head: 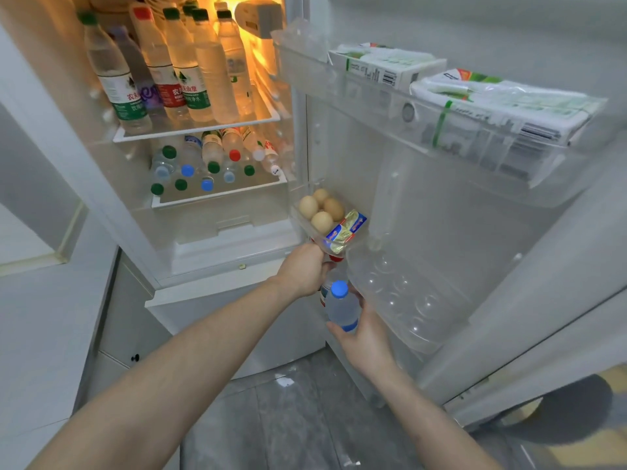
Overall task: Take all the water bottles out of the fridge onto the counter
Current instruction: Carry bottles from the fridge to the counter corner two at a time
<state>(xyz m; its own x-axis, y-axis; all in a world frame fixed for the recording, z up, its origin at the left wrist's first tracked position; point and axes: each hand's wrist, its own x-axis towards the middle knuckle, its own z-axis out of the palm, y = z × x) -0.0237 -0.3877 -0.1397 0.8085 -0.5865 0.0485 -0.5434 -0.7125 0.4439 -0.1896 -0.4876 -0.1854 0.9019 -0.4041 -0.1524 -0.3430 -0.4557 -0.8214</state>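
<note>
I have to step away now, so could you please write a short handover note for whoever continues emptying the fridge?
Right hand: grip closed on a blue-capped bottle beside the lower door shelf.
Left hand: wrapped around a second bottle, mostly hidden, under the egg tray.
Top shelf: a row of upright bottles.
Second shelf: many bottles lying down, caps outward.
Done: cannot tell; the counter is out of view.
Left: carry these two to the counter, then clear both shelves.
</note>
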